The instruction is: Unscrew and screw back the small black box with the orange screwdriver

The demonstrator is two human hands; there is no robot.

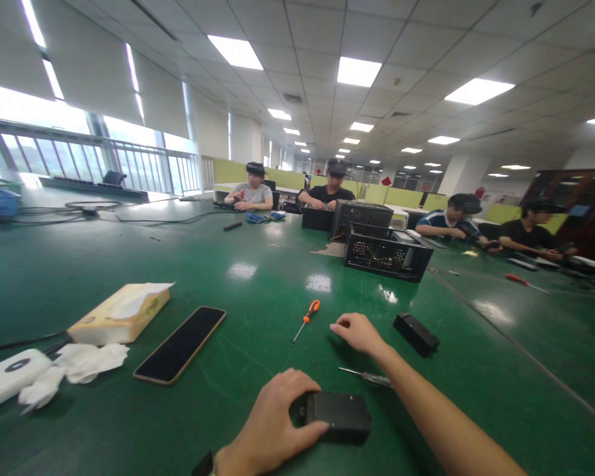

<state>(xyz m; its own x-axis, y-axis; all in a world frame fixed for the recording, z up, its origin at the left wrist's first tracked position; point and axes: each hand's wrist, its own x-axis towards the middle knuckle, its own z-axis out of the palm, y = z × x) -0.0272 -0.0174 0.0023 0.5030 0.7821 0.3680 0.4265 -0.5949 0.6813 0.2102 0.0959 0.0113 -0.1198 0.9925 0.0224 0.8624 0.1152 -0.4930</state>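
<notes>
In the head view, the left hand (277, 420) grips a black box (344, 420) at its left end, low on the green table (258, 291); its fingers are bent around that end, parted by the box's width, with the thumb along the near side and the forefinger at the far edge; a dark band (204, 465) circles the wrist. The right hand (359, 332) is beyond the box, palm down, its fingers loosely curled; I cannot tell whether the fingertips pinch anything small or touch the table.

Beyond the box and slightly left lies an orange screwdriver (313, 309); just beyond and right of the box is a grey screwdriver (371, 377), partly hidden by the right forearm; farther off, to the box's right, lies a second box (416, 334). Left of the box are a phone (183, 344), a tissue pack (121, 314) and crumpled tissues (86, 362); well beyond the box stands an open case (387, 258), with people seated farther back.
</notes>
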